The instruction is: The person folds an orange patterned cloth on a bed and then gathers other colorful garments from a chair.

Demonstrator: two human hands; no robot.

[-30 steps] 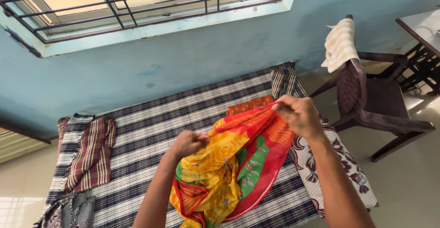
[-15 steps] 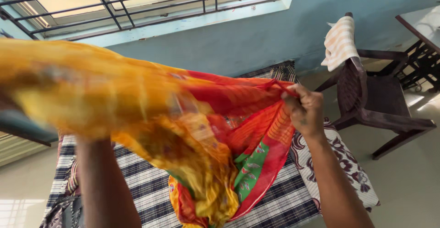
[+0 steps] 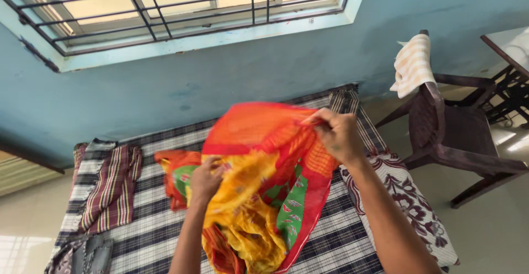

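Left hand [image 3: 205, 181] fingers buried in orange-yellow cloth [image 3: 250, 180]; grip could not be seen. Right hand [image 3: 337, 135] fingertips covered by cloth fold at 9 o'clock. Cloth's lower end ran off frame at 6 o'clock. Grey garment [image 3: 82, 254] cut off at 7 o'clock corner. White-topped surface [image 3: 509, 45] cropped at 3 o'clock edge. Bed [image 3: 165, 153] centre hidden beneath cloth.
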